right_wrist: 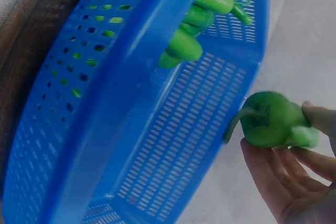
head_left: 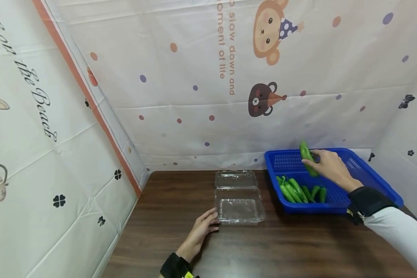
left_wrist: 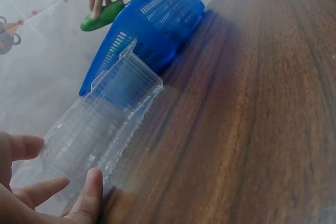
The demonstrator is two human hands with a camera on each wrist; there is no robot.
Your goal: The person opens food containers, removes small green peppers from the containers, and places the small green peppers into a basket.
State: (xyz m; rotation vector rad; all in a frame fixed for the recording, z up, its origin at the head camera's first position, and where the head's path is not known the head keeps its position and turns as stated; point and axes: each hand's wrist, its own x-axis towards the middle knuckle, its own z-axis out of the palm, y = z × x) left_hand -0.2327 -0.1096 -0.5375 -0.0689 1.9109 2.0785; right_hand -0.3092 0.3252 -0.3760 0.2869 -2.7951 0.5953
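Observation:
My right hand (head_left: 330, 168) pinches a green pepper (head_left: 307, 158) between thumb and fingers, above the blue basket (head_left: 378, 181). From the right wrist view, the held pepper (right_wrist: 268, 119) shows its curved stem, and the hand (right_wrist: 299, 177) supports it from one side. Several more green peppers (head_left: 293, 191) lie in the basket's near left part. A clear plastic clamshell box (head_left: 239, 206) stands with its lid laid back on the table. At the box's left edge is my left hand (head_left: 201, 231), its fingertips touching or almost touching the wall; the left wrist view shows these fingers (left_wrist: 44, 187) spread.
The brown wooden table (head_left: 166, 208) carries the box and, to its right, the basket. White printed cloth (head_left: 194, 131) hangs behind the table, and more cloth (head_left: 73, 200) borders its left side. The basket's raised rim (head_left: 271, 185) stands close to the box.

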